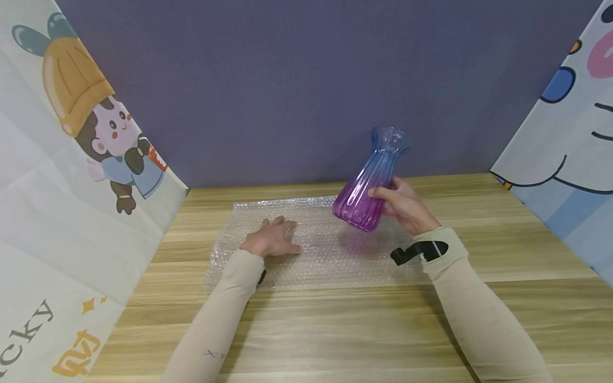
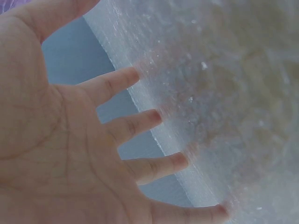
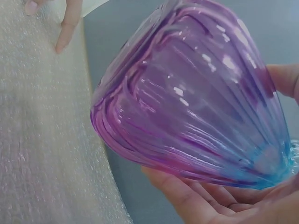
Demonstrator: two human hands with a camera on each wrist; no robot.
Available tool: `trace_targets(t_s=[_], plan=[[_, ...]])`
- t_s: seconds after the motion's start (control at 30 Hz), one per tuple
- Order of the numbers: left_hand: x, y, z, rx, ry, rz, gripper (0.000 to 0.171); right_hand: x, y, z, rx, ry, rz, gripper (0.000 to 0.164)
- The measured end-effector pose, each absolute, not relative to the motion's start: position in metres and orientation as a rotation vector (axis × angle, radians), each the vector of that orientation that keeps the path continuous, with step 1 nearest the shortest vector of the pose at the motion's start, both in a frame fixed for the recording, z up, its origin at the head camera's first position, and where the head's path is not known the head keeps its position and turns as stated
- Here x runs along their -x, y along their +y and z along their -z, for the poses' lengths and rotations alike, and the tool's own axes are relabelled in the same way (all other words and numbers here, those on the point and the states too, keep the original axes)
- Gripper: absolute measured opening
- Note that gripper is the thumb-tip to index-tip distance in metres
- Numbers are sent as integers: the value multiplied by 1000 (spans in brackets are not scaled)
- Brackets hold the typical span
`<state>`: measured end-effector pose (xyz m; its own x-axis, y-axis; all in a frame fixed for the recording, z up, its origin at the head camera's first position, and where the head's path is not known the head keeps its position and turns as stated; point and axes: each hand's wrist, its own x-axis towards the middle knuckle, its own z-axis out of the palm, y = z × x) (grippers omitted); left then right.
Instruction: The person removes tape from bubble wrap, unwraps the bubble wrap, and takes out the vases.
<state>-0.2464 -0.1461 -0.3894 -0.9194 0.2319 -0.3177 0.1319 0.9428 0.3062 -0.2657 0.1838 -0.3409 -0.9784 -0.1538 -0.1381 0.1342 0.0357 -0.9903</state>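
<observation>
A ribbed glass vase (image 1: 366,186), blue at its flared mouth and purple-pink at the base, hangs tilted above the table in my right hand (image 1: 407,205). In the right wrist view, thumb and fingers grip the vase (image 3: 187,102) from opposite sides. Beneath it a sheet of clear bubble wrap (image 1: 316,266) lies spread flat. My left hand (image 1: 272,238) rests on the left part of that sheet with its fingers spread. Seen in the left wrist view, the straight fingertips of the left hand (image 2: 70,135) touch the bubble wrap (image 2: 224,93).
The wood-grain table (image 1: 335,330) extends on all sides of the sheet. A blue-grey panel (image 1: 287,96) stands along its back edge. Printed white cloths hang at the left (image 1: 57,213) and right (image 1: 574,154). A black strap (image 1: 421,251) circles the right wrist, one end sticking out.
</observation>
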Motion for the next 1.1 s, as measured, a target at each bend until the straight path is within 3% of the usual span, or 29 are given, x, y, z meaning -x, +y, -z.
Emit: trace_targets(t_s=[1.1], plan=[[248,-145,391,-270,2749,-424,86,268,200,341,13,2209,2212,79]])
